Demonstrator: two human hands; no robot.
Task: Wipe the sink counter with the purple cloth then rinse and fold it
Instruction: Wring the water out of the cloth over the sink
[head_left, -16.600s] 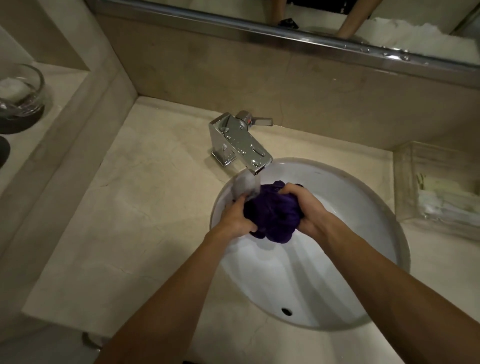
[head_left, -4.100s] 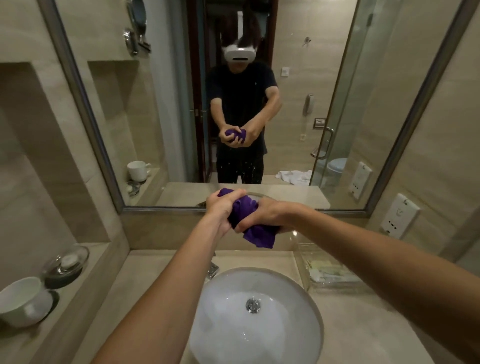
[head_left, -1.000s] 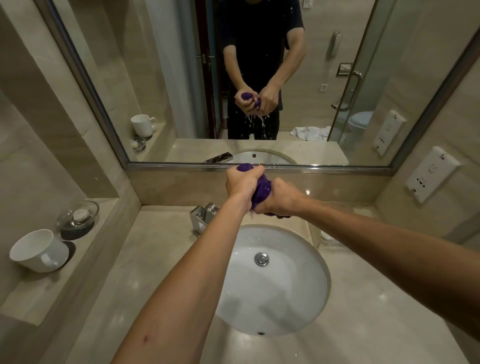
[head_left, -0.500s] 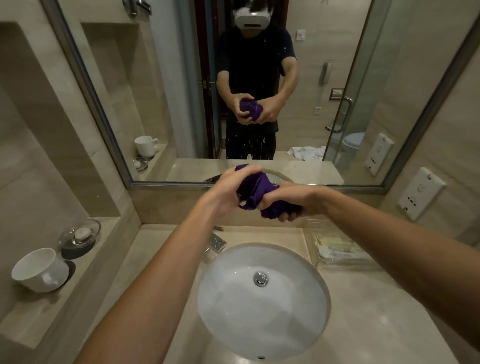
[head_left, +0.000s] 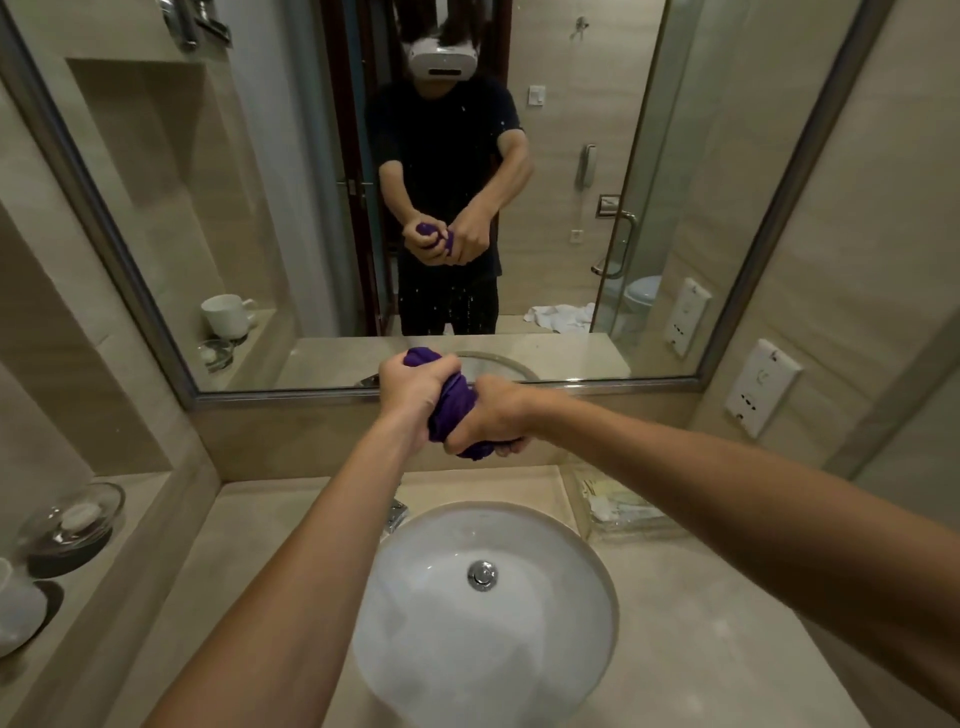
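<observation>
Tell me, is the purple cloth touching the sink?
Apart. The head view shows the purple cloth bunched in both hands, held up with the backsplash visible between it and the sink.

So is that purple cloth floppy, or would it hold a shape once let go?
Probably floppy: the purple cloth is bunched and twisted between the left hand and right hand, with a loose end drooping below. Likely wet and heavier than dry, being wrung above the sink.

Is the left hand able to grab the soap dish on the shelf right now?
Probably not right away. The left hand is gripping the purple cloth together with the right hand above the sink. The soap dish sits unblocked on the left shelf, so it would need to let go first.
</observation>
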